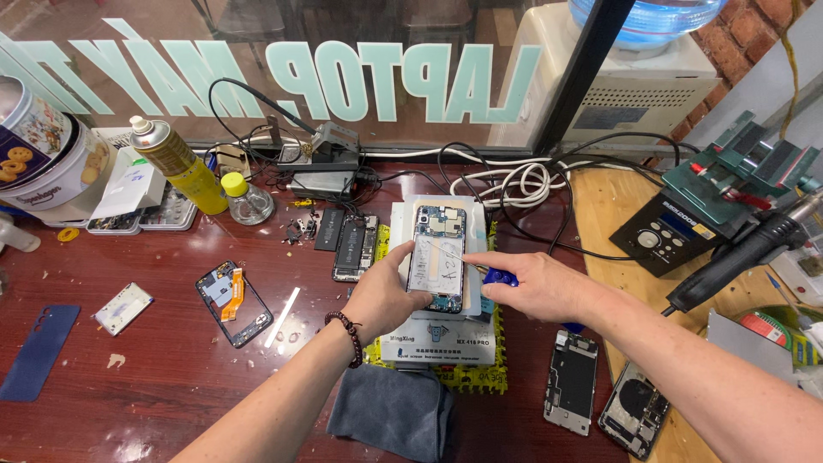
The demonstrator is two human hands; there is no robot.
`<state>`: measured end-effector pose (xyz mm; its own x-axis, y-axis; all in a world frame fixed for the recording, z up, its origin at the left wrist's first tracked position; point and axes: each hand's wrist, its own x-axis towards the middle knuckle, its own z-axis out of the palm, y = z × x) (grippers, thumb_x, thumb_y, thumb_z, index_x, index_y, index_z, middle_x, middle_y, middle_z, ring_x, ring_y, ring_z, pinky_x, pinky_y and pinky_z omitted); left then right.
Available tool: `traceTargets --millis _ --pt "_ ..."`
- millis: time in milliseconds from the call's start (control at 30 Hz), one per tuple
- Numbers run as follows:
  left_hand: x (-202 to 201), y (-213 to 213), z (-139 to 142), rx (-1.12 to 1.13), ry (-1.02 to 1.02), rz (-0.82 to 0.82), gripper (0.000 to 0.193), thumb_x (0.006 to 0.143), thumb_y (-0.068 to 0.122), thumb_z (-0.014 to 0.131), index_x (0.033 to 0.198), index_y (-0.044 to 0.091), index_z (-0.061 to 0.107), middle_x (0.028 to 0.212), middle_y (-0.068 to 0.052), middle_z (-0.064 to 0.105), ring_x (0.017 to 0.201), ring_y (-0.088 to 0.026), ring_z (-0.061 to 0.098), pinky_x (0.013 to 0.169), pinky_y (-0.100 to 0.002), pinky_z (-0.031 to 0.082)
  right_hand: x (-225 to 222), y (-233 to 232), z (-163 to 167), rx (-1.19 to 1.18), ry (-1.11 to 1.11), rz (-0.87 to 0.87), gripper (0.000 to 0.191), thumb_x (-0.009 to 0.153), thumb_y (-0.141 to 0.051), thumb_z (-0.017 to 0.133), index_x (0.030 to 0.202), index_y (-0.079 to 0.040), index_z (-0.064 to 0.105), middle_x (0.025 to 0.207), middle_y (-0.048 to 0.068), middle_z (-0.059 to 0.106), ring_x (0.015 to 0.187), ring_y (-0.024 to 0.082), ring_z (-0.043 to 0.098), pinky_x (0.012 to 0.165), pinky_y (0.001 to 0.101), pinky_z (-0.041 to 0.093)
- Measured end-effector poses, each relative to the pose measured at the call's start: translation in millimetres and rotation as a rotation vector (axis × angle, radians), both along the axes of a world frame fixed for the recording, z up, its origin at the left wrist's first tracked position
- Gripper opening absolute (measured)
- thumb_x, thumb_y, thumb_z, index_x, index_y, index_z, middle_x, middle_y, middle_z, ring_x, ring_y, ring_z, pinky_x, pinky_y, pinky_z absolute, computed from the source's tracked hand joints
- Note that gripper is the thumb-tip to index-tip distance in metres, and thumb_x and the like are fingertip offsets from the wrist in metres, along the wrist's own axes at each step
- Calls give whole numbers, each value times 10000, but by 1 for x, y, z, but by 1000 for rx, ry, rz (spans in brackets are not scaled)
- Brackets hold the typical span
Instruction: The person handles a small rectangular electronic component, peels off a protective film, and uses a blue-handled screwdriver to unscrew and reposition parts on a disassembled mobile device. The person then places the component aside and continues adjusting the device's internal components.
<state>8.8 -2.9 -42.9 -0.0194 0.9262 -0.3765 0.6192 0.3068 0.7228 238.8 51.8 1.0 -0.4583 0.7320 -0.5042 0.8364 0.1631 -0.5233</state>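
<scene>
An opened phone [437,257] with its board and a silvery battery exposed lies on a white heating pad [441,330] over a yellow-edged mat. My left hand [381,296] grips the phone's left edge, thumb on top. My right hand [527,283] reaches in from the right, index finger pointing at the phone's right side, and holds a small blue tool [500,277] under the fingers.
A grey cloth [394,411] lies at the near edge. Phone frames [572,381], [233,302], a blue back cover [39,351] and a loose battery [356,249] are scattered around. A yellow spray can [180,163], a small bottle [244,199], cables, and a hot-air station [673,231] stand behind.
</scene>
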Motion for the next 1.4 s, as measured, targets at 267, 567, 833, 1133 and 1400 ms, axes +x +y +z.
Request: traceTargets --millis 267,567,833,1133,1400 --pt "0 1 -1 7 14 2 955 756 155 837 1569 136 335 893 -120 744 881 -207 745 827 -337 584 1 1 2 24 5 41 591 880 -351 613 1458 -433 517 789 80 749 657 180 697 704 351 598" --pt "1 0 3 -19 12 -8 953 767 172 825 1575 149 320 891 -113 741 879 -204 747 812 -342 593 1 9 -4 69 58 118 604 874 -334 635 1458 -416 510 995 48 782 871 183 758 851 333 593" --pt "0 1 1 3 23 -16 961 764 178 838 1572 130 320 897 -112 741 891 -200 742 832 -333 584 0 14 -4 65 -35 116 627 872 -316 627 1467 -458 492 993 83 779 885 193 758 874 335 592" --pt "0 1 -2 2 15 -1 959 753 160 839 1569 147 335 892 -111 734 879 -203 744 817 -332 586 0 21 -3 38 -52 162 618 888 -387 632 1472 -493 462 948 68 778 823 197 752 844 332 591" --pt "1 2 0 6 21 -8 959 759 170 843 1568 136 330 895 -112 737 898 -201 744 833 -325 581 -5 16 8 -16 -70 112 620 892 -371 621 1477 -503 464 764 96 724 613 178 675 674 336 598"
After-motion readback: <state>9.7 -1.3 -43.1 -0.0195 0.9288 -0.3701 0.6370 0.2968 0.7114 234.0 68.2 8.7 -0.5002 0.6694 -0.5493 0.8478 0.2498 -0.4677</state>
